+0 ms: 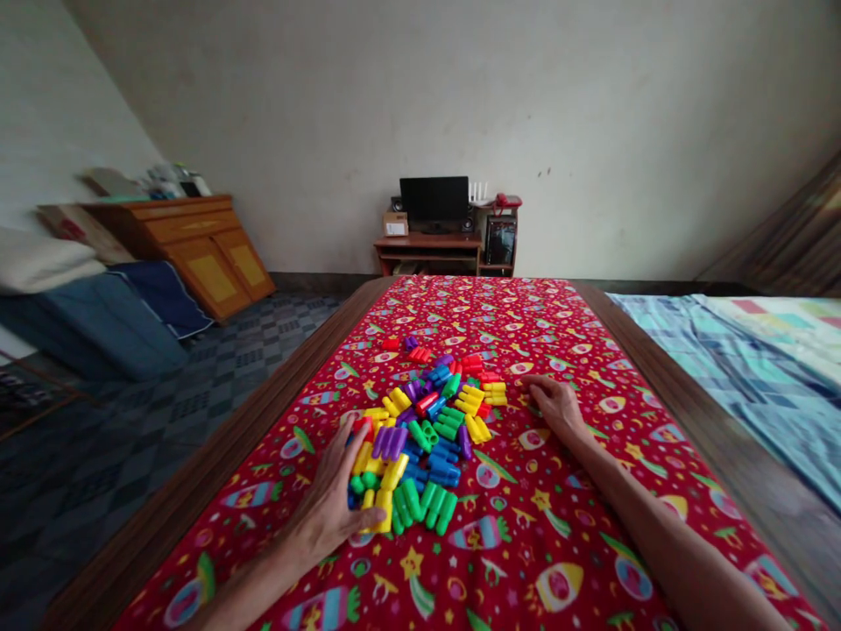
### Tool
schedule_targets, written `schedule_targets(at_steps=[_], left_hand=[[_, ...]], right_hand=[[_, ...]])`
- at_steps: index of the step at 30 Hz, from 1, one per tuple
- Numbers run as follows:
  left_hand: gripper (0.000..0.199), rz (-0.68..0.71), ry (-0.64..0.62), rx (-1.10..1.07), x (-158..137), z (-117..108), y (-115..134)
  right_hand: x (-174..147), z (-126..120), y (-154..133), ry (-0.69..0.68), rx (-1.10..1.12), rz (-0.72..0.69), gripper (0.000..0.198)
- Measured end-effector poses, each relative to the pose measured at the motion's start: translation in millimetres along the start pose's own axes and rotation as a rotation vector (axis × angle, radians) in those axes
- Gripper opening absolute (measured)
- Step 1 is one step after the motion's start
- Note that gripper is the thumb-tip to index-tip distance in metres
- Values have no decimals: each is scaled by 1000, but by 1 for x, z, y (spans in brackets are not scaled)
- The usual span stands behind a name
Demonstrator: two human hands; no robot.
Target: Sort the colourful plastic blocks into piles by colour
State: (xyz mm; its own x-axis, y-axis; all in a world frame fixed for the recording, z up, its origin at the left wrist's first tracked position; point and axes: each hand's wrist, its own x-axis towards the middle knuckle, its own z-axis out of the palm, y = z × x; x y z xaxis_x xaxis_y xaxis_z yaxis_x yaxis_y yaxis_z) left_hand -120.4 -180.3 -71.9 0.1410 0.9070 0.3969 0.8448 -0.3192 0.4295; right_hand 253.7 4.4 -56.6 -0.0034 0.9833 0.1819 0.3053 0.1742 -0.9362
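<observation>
1. Left hand [327,491], spread in a wide curve, cups the near left edge of a heap; its thumb lies against a yellow block [385,511]. Whether it grips anything firmly, I cannot tell.
2. Right hand [557,408], palm down with fingers loosely stretched, rests on the red tablecloth [505,552], with no block visible in it.
3. Plastic blocks [430,432] lie between the hands. Green blocks [439,506] sit just right of the left thumb; yellow blocks [495,393] lie left of the right fingertips; red blocks [471,362] lie farther off.
4. Progress: colours remain mixed, with no finished arrangement visible.
</observation>
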Motion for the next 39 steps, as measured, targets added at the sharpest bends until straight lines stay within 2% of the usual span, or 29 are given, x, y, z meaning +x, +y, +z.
schedule_targets(at_steps=[4, 8, 11, 13, 14, 16, 17, 19, 22, 25, 28, 31, 36, 39], left_hand=[[100, 35, -62, -90, 60, 30, 33], [101, 117, -85, -135, 108, 61, 66], [93, 182, -101, -124, 139, 70, 78], [79, 191, -21, -102, 163, 64, 70], [72, 168, 64, -107, 177, 58, 60], [64, 56, 241, -112, 203, 43, 30], [63, -36, 276, -89, 215, 35, 14], [60, -308, 247, -44, 235, 25, -16], [63, -391, 130, -68, 252, 26, -37], [61, -292, -32, -144, 259, 43, -25], [58, -138, -168, -236, 261, 62, 6], [56, 49, -297, -325, 261, 72, 39], [54, 322, -470, -391, 248, 67, 84], [53, 493, -444, -334, 221, 51, 104]], right_hand=[[-3, -1, -7, 23, 75, 45, 36], [-5, -4, -8, 139, 106, 29, 37], [-4, -6, -5, 216, 98, -4, 37], [-2, -7, -1, 252, 103, -15, 37], [-1, -7, 0, 274, 109, -25, 38], [2, -7, 3, 323, 121, -55, 39], [3, -7, 3, 344, 127, -63, 41], [4, -7, 4, 370, 127, -61, 45], [4, -6, 4, 385, 88, -78, 48], [3, -6, 5, 386, 69, -94, 55], [2, -5, 7, 374, 83, -91, 59], [2, -5, 8, 341, 103, -104, 60], [0, -6, -3, 262, 66, -94, 66], [-2, -8, -13, 193, 87, -72, 71]])
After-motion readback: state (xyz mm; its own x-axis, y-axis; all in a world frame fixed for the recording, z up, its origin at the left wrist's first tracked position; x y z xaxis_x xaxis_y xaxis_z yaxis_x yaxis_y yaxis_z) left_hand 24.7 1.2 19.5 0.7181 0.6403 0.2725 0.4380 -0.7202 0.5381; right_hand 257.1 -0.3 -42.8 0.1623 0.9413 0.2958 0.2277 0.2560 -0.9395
